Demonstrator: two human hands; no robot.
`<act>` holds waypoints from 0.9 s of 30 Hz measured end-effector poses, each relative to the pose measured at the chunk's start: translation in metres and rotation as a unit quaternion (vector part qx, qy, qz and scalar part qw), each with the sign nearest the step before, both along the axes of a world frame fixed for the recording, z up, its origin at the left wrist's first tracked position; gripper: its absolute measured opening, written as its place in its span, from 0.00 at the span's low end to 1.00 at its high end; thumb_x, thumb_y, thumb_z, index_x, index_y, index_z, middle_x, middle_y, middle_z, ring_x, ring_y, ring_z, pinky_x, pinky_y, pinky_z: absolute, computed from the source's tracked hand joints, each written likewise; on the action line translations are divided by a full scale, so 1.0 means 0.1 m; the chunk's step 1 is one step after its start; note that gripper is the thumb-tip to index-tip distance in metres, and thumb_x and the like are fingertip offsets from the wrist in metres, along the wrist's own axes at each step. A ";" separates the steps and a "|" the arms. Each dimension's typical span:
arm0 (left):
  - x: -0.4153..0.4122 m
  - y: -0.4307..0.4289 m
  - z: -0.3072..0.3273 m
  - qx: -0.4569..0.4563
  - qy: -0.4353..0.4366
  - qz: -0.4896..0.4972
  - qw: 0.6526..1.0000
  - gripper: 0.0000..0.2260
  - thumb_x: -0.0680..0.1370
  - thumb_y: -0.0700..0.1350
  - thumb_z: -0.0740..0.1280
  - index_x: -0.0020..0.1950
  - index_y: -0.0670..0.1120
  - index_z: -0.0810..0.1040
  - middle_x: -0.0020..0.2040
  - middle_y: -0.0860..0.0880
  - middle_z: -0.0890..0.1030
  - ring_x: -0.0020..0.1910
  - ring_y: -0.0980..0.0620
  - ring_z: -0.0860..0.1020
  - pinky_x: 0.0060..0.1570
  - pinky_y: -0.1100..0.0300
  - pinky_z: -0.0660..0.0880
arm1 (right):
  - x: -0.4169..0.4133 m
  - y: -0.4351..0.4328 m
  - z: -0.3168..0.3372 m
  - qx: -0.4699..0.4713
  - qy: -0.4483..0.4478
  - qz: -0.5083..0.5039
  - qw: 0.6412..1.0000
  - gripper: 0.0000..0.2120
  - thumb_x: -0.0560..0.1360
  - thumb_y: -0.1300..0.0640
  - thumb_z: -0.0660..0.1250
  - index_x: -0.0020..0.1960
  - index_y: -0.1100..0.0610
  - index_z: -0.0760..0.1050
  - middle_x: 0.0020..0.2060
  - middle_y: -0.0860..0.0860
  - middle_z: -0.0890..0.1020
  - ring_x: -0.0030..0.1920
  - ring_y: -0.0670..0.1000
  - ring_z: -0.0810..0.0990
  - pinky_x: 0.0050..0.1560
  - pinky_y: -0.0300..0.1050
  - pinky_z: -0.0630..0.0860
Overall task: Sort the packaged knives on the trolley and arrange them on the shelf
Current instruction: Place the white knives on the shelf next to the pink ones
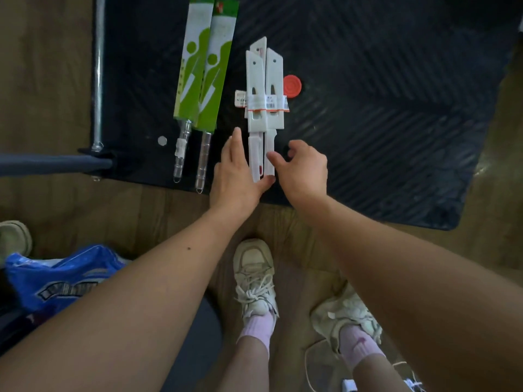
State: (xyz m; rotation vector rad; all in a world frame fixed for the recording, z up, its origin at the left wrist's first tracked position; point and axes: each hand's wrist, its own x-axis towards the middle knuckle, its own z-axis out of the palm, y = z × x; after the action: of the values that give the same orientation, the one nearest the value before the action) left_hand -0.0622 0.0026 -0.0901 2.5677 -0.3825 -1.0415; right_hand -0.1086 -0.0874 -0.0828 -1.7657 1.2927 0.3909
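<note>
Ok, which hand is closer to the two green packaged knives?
Left. The left hand lies just right of the green packaged knives, against the white knives; the right hand is on the white knives' far side, farther away.

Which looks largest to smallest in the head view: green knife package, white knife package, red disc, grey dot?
1. green knife package
2. white knife package
3. red disc
4. grey dot

Head camera, steep downward, close above trolley [382,137].
</note>
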 end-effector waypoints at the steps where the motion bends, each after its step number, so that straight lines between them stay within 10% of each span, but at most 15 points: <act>1: -0.01 0.02 -0.06 0.002 0.002 0.006 1.000 0.43 0.72 0.51 0.70 0.76 0.49 0.44 0.76 0.47 0.54 0.72 0.44 0.60 0.65 0.49 0.64 | 0.03 0.01 -0.05 0.006 -0.008 -0.012 1.000 0.25 0.75 0.49 0.66 0.68 0.58 0.67 0.60 0.53 0.76 0.59 0.52 0.76 0.54 0.43 0.72; 15: -0.02 -0.05 -0.32 -0.037 -0.043 0.095 0.994 0.14 0.78 0.47 0.63 0.60 0.42 0.71 0.58 0.44 0.73 0.52 0.49 0.72 0.41 0.67 0.61 | 0.20 0.08 -0.35 0.007 -0.041 -0.092 0.995 0.11 0.72 0.59 0.69 0.53 0.57 0.71 0.42 0.49 0.76 0.44 0.47 0.76 0.40 0.37 0.70; 27: 0.04 0.00 -0.28 -0.031 0.034 0.161 0.986 0.12 0.74 0.47 0.69 0.55 0.44 0.76 0.47 0.51 0.77 0.44 0.55 0.75 0.38 0.64 0.72 | 0.24 0.04 -0.34 0.101 -0.009 -0.159 0.982 0.04 0.72 0.59 0.69 0.47 0.56 0.80 0.39 0.49 0.80 0.36 0.46 0.78 0.33 0.36 0.76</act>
State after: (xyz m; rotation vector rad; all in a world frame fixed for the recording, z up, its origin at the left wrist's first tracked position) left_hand -0.0578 0.0023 -0.1182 2.4238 0.0189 -0.9771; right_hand -0.0844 -0.0834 -0.1169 -1.3639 1.4397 0.3116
